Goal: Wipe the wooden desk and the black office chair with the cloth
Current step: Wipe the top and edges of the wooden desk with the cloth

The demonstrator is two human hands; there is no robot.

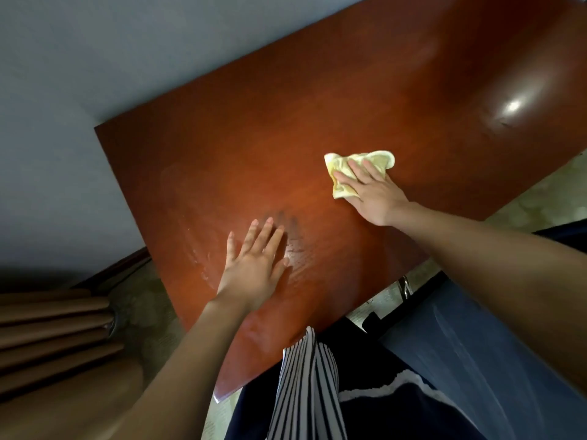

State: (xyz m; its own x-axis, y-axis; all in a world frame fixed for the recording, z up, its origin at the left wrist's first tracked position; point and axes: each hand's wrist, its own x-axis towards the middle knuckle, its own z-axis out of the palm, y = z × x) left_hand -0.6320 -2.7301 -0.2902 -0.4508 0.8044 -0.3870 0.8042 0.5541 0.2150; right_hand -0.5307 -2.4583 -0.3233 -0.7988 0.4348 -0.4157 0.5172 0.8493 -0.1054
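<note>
The wooden desk (286, 128) is a glossy reddish-brown top that fills the middle of the head view, with faint wet streaks near its left part. A crumpled yellow cloth (343, 173) lies on the desk right of centre. My right hand (371, 188) presses flat on the cloth, fingers spread over it. My left hand (254, 265) rests palm down on the bare desk nearer the front edge, fingers apart, holding nothing. A black chair part (413, 293) shows below the desk's near edge at the right; most of the chair is hidden.
A grey-blue wall (79, 74) runs behind the desk. Brown curtain folds (54, 325) hang at the lower left over a speckled floor (143, 312). Striped fabric (305, 385) and dark clothing sit at the bottom centre, against the desk's front edge.
</note>
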